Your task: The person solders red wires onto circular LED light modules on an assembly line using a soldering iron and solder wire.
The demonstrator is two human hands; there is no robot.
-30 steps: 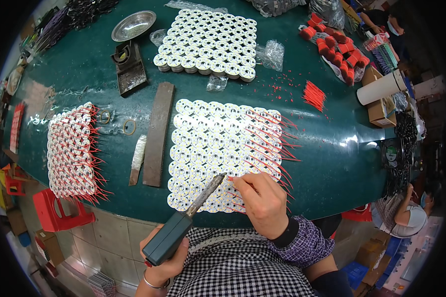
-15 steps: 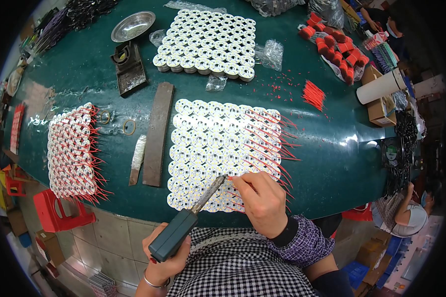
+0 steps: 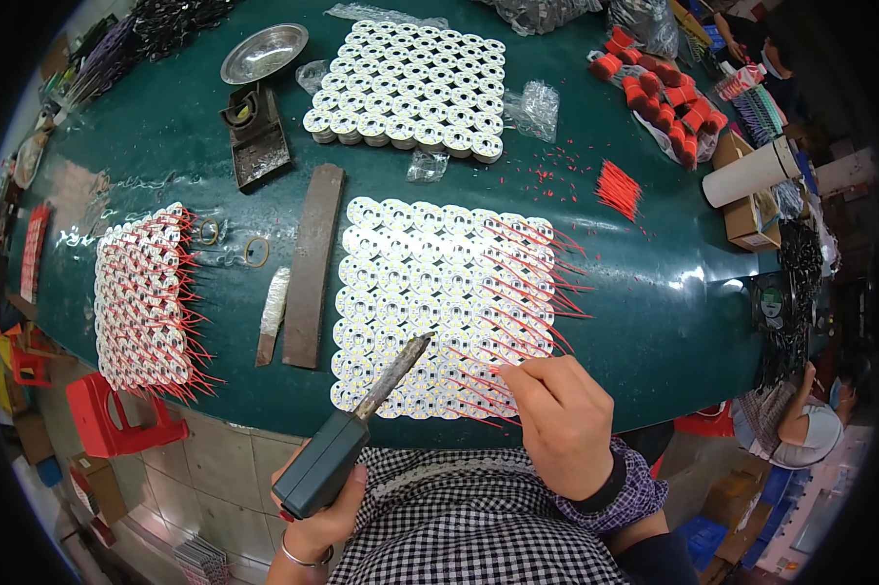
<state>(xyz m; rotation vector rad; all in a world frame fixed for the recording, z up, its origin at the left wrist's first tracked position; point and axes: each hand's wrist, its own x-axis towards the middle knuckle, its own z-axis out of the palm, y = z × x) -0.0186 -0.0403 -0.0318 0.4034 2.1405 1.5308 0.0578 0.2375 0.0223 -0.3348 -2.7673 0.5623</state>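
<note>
My left hand (image 3: 332, 519) is wrapped round the dark green handle of a soldering iron (image 3: 324, 466). The iron's tip points up and right, over the lower middle of a panel of round white LED boards (image 3: 386, 278). Thin red wires (image 3: 517, 294) lie slanted across the panel's right columns, their ends reaching past its edge. At the panel's lower right, my right hand (image 3: 568, 421) is closed in a pinch, with a bit of red wire showing at the fingertips. How many wires are inside the fingers is hidden.
A brown bar (image 3: 312, 268) and a wrapped blade (image 3: 272, 317) lie left of the panel. Further left is a wired panel (image 3: 142, 302). Behind are stacked boards (image 3: 410, 83), a metal bowl (image 3: 264, 52), a dark metal stand (image 3: 256, 136), and loose red wires (image 3: 618, 190).
The soldering iron has drawn back slightly down and left, apart from my right fingers. My right hand has moved right and a little down, uncovering red wires on the lower rows.
</note>
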